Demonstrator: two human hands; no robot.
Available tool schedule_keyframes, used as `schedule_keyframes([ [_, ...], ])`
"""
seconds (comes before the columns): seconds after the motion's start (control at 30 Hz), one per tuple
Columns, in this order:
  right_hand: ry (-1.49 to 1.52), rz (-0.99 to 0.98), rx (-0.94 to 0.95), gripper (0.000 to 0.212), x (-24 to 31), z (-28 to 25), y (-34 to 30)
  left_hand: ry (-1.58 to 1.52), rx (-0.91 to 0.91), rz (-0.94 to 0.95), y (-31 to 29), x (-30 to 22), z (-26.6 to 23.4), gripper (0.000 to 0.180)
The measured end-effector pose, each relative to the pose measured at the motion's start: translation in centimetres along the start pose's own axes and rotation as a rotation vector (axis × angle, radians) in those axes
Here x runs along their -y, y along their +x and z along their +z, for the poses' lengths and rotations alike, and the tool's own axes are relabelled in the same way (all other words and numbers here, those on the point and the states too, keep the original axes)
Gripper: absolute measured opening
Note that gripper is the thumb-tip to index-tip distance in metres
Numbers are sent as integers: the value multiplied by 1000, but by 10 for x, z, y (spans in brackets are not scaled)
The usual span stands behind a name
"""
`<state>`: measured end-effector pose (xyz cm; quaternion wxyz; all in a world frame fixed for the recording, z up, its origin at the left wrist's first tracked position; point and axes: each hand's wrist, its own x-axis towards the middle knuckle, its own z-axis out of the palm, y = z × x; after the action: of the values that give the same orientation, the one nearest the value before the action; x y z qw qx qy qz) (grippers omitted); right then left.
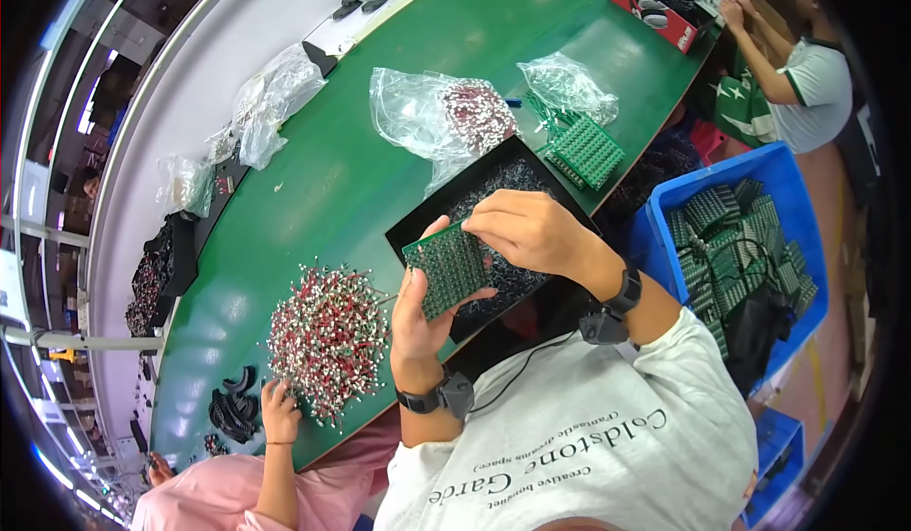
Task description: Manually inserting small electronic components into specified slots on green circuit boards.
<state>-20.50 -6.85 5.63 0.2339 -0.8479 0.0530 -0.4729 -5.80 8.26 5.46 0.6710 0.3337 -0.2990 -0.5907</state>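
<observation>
My left hand (pixel 422 317) holds a small green circuit board (pixel 444 267) by its lower edge, tilted over a black tray (pixel 418 229) of small dark parts. My right hand (pixel 527 230) rests on the board's upper right corner, fingertips pinched on its surface; whether a part is between them is too small to tell. Both wrists wear black bands with a cable. A heap of red and white wired components (pixel 329 336) lies on the green table (pixel 313 180) just left of my left hand.
Clear plastic bags (pixel 427 113) of parts and a stack of green boards (pixel 586 149) lie further back. A blue crate (pixel 750 246) of finished boards stands to my right. A person in pink (pixel 281 415) reaches into the heap; another person (pixel 797 66) works by a red box (pixel 660 4).
</observation>
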Motion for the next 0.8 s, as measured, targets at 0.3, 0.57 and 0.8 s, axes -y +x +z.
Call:
schedule_keyframes([
  [0.3, 12, -30, 50, 33, 6, 8, -7, 7, 10, 69, 1, 2, 5, 72],
  [0.57, 95, 166, 52, 12, 6, 9, -8, 125, -139, 172, 1, 3, 1, 73],
  [0.8, 212, 172, -95, 18, 14, 19, -3, 294, -153, 230, 0, -1, 19, 77],
])
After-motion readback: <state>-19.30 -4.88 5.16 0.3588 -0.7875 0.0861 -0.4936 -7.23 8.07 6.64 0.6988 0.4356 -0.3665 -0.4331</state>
